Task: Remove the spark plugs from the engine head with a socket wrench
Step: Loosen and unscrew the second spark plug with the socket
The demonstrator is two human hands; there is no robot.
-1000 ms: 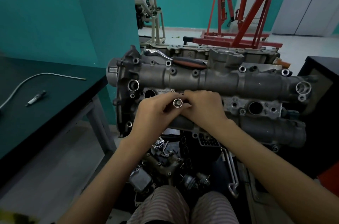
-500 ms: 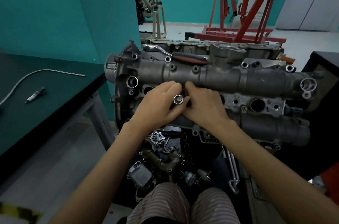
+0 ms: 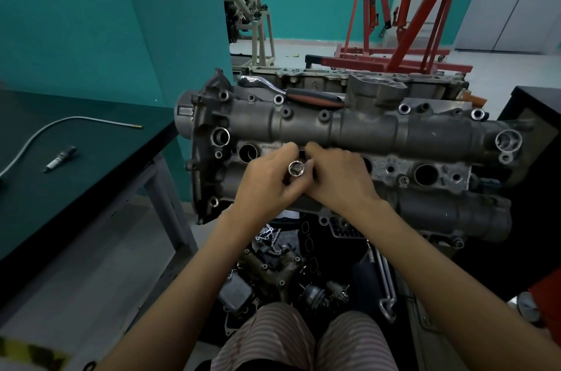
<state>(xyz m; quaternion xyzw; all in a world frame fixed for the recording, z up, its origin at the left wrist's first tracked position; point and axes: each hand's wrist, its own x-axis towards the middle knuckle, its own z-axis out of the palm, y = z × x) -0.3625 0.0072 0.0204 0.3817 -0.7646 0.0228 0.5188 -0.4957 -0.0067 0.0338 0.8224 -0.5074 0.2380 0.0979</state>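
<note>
- Judging from how things lie, the job sits partway: one spark plug (image 3: 59,158) already rests on the dark green bench (image 3: 100,155) at the left, well apart from the engine head (image 3: 364,130), beside a thin curved metal tube (image 3: 60,124).
- Both hands meet over the middle row of the head, at the second plug well from the left. The left hand (image 3: 267,182) curls its fingers round a chrome socket (image 3: 296,168), whose open end faces up toward the camera.
- The right hand (image 3: 337,179) lies just beside it, fingers bent and touching the socket's far side or whatever is under it; what exactly they pinch is hidden behind the knuckles.
- Whether a plug sits inside the socket I cannot tell; something pale shows in its mouth, but too small to name.
- The ratchet handle (image 3: 303,94), with its red and black grip, lies on top of the head at the back, not joined to the socket. So, as I read it, the turning by wrench is over for this well, or not yet begun, and the socket is being worked by fingers alone.
- The leftmost well (image 3: 248,153) looks open and dark, and the well (image 3: 426,173) toward the right looks open too; whether plugs remain deep inside them cannot be seen from here.
- Left to do, in my judgement: finish at this well, set any plug aside, then check the remaining wells with socket and ratchet together.
</note>
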